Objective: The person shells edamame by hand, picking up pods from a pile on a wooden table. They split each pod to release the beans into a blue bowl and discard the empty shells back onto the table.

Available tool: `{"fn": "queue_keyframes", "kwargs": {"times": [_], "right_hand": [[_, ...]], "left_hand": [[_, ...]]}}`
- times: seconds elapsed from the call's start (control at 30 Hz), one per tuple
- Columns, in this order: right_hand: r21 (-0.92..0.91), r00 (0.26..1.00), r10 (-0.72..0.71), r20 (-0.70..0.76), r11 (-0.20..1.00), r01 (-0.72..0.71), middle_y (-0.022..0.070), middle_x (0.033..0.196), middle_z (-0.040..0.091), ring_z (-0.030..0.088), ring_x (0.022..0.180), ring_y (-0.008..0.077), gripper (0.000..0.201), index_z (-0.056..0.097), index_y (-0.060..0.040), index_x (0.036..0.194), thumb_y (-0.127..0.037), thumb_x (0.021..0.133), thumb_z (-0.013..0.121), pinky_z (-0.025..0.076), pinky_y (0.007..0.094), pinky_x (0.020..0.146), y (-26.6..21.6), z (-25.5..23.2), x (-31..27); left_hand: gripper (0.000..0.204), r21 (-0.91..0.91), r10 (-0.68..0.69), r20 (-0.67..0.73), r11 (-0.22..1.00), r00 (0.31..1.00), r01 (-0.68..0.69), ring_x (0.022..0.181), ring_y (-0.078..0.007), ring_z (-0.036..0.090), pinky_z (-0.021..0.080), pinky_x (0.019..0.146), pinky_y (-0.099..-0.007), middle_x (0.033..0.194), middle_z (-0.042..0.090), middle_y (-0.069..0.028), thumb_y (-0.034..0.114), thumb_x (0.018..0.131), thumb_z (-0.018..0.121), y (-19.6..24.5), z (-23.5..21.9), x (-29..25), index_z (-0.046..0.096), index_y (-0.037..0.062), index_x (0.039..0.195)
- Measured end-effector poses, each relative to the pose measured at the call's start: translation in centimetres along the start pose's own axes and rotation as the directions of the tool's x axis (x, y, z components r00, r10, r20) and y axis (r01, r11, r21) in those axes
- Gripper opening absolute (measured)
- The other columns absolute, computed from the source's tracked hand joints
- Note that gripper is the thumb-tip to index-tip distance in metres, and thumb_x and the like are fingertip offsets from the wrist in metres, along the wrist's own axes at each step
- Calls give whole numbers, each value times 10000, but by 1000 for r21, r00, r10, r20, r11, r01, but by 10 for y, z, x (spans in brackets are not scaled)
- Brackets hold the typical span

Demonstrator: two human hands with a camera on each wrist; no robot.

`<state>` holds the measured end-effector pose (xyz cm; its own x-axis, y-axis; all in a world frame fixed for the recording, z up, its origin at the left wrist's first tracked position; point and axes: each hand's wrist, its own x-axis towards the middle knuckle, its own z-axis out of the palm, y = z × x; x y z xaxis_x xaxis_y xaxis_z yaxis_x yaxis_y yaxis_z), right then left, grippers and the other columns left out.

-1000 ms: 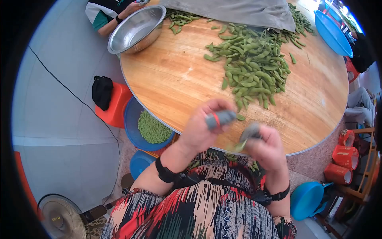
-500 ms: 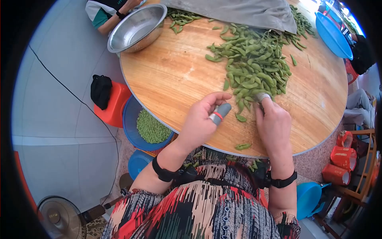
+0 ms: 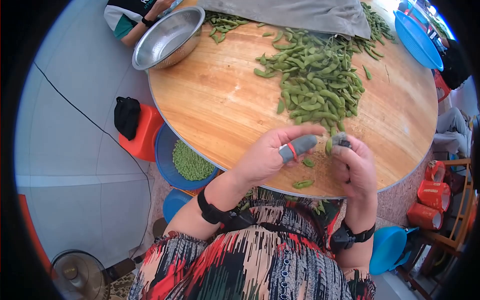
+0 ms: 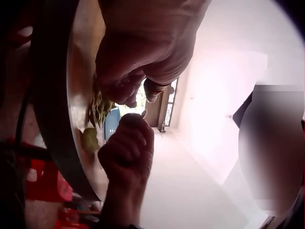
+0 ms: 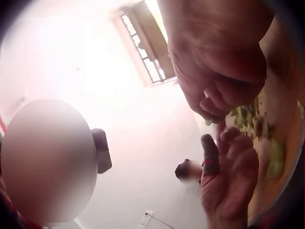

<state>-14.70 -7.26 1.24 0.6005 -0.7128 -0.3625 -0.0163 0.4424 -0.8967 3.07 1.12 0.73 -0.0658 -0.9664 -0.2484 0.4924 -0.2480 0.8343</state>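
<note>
Between the thumb and fingers of my right hand (image 3: 356,167), a green pod (image 3: 328,146) is pinched, above the table's near edge. My left hand (image 3: 272,154) is just to its left, index finger extended and the thumb wrapped in grey with a red band; it holds nothing that I can see. A large heap of green pods (image 3: 320,80) spreads beyond both hands. Two loose pods lie under them, one (image 3: 303,184) close to the edge. In the right wrist view the left hand (image 5: 231,176) faces the right hand (image 5: 224,81), fingertips close.
A metal colander (image 3: 170,37) stands at the table's far left, beside another person's arm (image 3: 135,35). Grey cloth (image 3: 295,15) covers the far side, with a blue basket (image 3: 417,40) at the right. Below the left edge, a blue basin (image 3: 165,170) holds shelled beans (image 3: 192,161).
My right hand has reached to the heap, then drawn back toward me with a pod. The left hand has moved right, nearer to it. A pod now lies near the table's edge.
</note>
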Motion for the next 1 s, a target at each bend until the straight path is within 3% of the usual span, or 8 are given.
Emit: {"fn": "queue_keyframes", "kwargs": {"times": [0.1, 0.27, 0.6, 0.7, 0.77, 0.83, 0.9, 1.0], "right_hand": [[347, 974, 143, 176, 917, -197, -66, 577, 397, 303, 431, 12, 92, 536, -36, 892, -67, 807, 549, 185, 177, 352, 1, 2, -4], [96, 979, 36, 200, 994, -56, -38, 654, 447, 328, 489, 20, 136, 511, -36, 867, -166, 900, 487, 238, 174, 415, 3, 13, -20], [95, 975, 19, 220, 995, -40, -31, 655, 465, 369, 537, 30, 203, 507, -29, 848, -184, 941, 413, 293, 189, 470, 5, 18, -24], [-143, 992, 6, 130, 990, 13, -44, 617, 460, 367, 508, 34, 176, 519, -33, 827, -143, 931, 429, 293, 196, 454, 12, 23, -20], [-334, 961, -276, 28, 903, 269, -49, 589, 452, 361, 489, 29, 162, 524, -36, 809, -108, 923, 434, 282, 195, 439, 20, 32, -21], [-295, 961, -275, 33, 916, 272, -42, 595, 452, 340, 476, 16, 139, 526, -39, 845, -105, 923, 431, 268, 183, 425, 20, 33, -21], [194, 994, 28, 109, 980, -49, -39, 596, 445, 316, 458, 11, 114, 526, -36, 894, -101, 920, 436, 253, 174, 409, 14, 32, -24], [493, 942, 125, 312, 826, -273, -44, 598, 443, 288, 445, 7, 107, 522, -40, 938, -106, 919, 440, 236, 167, 397, 8, 24, -25]], "left_hand": [[310, -167, 46, 106, 986, 993, -27, 785, -78, 549, 441, 707, -203, 868, 594, -7, 124, 836, 619, -6, 8, 8, 561, 4, 1116], [183, -278, 78, 102, 959, 992, -47, 795, -93, 580, 469, 703, -219, 867, 615, -19, 97, 818, 634, -15, 6, 11, 596, 7, 973], [100, 117, 150, -159, 984, 976, -132, 760, -65, 540, 431, 677, -196, 838, 597, -5, 77, 836, 596, -8, 16, 3, 586, 22, 919], [106, 109, 181, -171, 980, 969, -164, 758, -67, 531, 423, 684, -195, 839, 590, -4, 69, 827, 602, -14, 18, 0, 588, 19, 919], [112, 23, 187, -175, 982, 967, -186, 752, -72, 528, 421, 684, -196, 838, 586, -5, 71, 821, 611, -19, 15, 0, 590, 17, 918], [131, -188, 197, -59, 960, 979, -205, 753, -86, 535, 422, 693, -203, 854, 583, -15, 83, 809, 632, -24, 9, 0, 595, 8, 910], [131, -222, 218, 6, 952, 976, -212, 765, -92, 542, 427, 700, -206, 863, 581, -21, 90, 807, 638, -25, 4, 0, 598, 8, 901], [140, -260, 225, 117, 947, 967, -189, 795, -97, 554, 439, 723, -212, 889, 580, -29, 95, 808, 640, -24, -1, 0, 597, 11, 911]]}}
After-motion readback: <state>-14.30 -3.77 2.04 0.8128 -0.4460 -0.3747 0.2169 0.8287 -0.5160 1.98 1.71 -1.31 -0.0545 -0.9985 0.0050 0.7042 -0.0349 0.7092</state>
